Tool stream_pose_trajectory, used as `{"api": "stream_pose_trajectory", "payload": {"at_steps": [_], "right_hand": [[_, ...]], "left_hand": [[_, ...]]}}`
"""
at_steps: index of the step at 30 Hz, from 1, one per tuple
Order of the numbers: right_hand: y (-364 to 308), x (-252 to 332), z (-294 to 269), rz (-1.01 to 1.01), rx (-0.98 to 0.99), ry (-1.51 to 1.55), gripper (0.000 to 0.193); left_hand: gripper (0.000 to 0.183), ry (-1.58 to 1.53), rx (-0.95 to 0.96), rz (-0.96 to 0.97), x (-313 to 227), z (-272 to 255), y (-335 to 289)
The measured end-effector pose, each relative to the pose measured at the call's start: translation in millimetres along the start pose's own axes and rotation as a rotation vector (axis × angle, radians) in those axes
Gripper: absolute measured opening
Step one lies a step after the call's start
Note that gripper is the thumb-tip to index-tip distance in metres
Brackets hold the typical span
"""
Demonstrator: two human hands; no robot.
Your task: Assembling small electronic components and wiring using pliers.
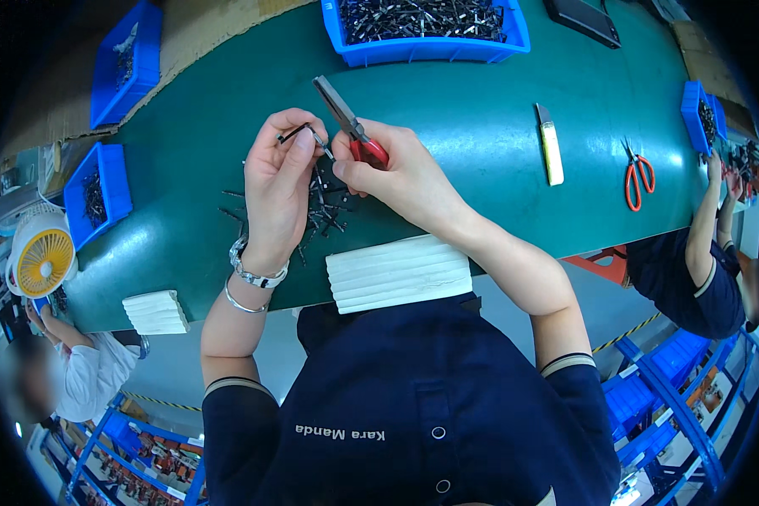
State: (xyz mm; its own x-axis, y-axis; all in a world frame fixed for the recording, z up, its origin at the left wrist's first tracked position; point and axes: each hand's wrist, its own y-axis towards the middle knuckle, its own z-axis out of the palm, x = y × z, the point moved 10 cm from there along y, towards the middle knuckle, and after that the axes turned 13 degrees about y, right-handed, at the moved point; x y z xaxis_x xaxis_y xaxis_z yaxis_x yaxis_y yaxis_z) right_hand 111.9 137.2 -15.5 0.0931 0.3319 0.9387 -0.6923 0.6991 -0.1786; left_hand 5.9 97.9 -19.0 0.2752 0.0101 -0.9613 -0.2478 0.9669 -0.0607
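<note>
My left hand (pixel 275 187) is closed, pinching a small black-and-silver metal part (pixel 292 133) between thumb and fingers. Red-handled pliers (pixel 339 104) are gripped in my right hand (pixel 406 175), their jaws pointing up and away to the left. The thumb and fingertips of that hand meet the silver end of the part, close beside my left fingertips. Below both hands, a loose scatter of thin black metal parts (pixel 322 211) lies on the green tabletop (pixel 472 110). Nearer to me, a white ridged pad (pixel 399 271) rests along the table edge.
A blue bin (pixel 430 54) full of small dark parts stands at the back. Rightward lie a yellow utility knife (pixel 550 152) and red-handled scissors (pixel 638 180). A yellow-white fan (pixel 44 261) and blue bin (pixel 116 187) are left. Co-workers sit on both sides.
</note>
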Motion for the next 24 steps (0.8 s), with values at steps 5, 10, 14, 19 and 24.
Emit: {"api": "stream_pose_trajectory", "payload": {"at_steps": [5,10,14,19,24], "right_hand": [[2,-4,-1,0.001,0.001,-0.025,0.011],[3,-6,-4,-0.029,-0.017,0.077,0.012],[2,-4,-2,-0.037,-0.015,0.122,0.014],[3,-6,-1,-0.025,-0.028,0.136,0.014],[2,-1,-1,-0.071,-0.029,0.062,0.010]], "left_hand": [[0.017,0.032,-0.005,-0.015,2,1,0],[0.023,0.030,-0.020,-0.069,3,9,-2],[0.028,-0.019,0.059,-0.100,11,11,-2],[0.029,-0.047,0.055,-0.109,15,12,-1],[0.029,-0.036,0.096,-0.037,10,16,1]]}}
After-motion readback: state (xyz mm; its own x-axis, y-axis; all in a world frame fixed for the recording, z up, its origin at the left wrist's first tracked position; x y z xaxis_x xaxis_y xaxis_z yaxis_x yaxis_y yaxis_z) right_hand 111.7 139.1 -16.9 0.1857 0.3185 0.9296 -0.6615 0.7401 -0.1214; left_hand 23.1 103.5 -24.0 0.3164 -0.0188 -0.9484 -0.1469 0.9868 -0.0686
